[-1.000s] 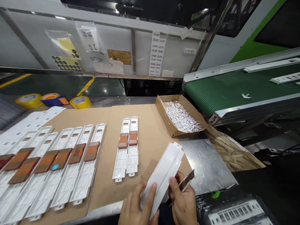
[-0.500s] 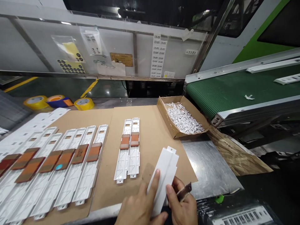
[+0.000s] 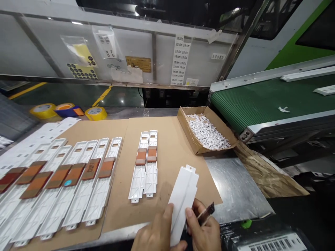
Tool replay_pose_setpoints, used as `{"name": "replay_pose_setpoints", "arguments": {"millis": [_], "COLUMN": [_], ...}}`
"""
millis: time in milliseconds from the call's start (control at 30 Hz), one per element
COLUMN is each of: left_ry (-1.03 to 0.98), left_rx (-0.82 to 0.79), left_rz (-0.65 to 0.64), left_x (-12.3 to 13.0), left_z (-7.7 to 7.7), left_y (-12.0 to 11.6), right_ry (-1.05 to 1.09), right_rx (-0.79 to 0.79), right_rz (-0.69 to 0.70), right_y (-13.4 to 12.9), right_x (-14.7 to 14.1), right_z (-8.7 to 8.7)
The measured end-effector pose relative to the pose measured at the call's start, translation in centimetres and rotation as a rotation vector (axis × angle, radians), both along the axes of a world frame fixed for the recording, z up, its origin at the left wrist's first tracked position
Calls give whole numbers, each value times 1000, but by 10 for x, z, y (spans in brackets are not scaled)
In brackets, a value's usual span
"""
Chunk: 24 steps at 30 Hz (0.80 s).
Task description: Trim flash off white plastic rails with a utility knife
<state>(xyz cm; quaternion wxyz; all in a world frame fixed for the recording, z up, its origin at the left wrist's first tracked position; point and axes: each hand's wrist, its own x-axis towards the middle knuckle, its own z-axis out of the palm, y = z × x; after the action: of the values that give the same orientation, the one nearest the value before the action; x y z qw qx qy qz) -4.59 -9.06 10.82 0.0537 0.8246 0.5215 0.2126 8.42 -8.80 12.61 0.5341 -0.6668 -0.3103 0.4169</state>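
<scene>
In front of me, both hands grip a plain white plastic strip (image 3: 184, 195), tilted, with a small holed tab at its far end. My left hand (image 3: 157, 232) is closed on its left edge near the lower end, the index finger bent against it. My right hand (image 3: 204, 230) pinches the right edge, thumb on the face. Tucked in the fingers of that hand is a dark, narrow, blade-like tool (image 3: 207, 213) pointing up to the right. Two similar white strips, ribbed side up, lie beyond, crossed by orange-brown blocks (image 3: 141, 157).
More white strips with orange-brown blocks (image 3: 90, 169) line the cardboard (image 3: 117, 205) at left. A cardboard box (image 3: 188, 134) of small white pieces stands behind. Tape rolls (image 3: 96, 113) sit at the back left. A green conveyor (image 3: 256, 101) runs along the right.
My left index finger has drawn back from the strip's face to its left edge. The view has shifted slightly; my right hand keeps its hold on the strip and tool.
</scene>
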Motion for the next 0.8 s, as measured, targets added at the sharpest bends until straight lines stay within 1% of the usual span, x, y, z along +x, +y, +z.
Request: {"name": "replay_pose_setpoints", "arguments": {"millis": [233, 333, 467, 533, 633, 800], "left_ry": [9, 16, -71, -122, -205, -324], "left_rx": [83, 100, 114, 50, -102, -194], "left_rz": [27, 37, 15, -18, -56, -56], "left_x": [5, 5, 1, -3, -9, -11], "left_z": [2, 2, -2, -5, -7, -9], "left_y": [2, 2, 5, 6, 6, 4], "right_ry": [-21, 13, 57, 72, 99, 117], "right_rx": [3, -2, -23, -28, -25, -10], "right_rz": [27, 26, 29, 78, 170, 181], "right_y": [-1, -2, 0, 1, 3, 2], "right_x": [0, 0, 2, 4, 5, 5], "right_z": [-2, -2, -2, -3, -6, -10]}}
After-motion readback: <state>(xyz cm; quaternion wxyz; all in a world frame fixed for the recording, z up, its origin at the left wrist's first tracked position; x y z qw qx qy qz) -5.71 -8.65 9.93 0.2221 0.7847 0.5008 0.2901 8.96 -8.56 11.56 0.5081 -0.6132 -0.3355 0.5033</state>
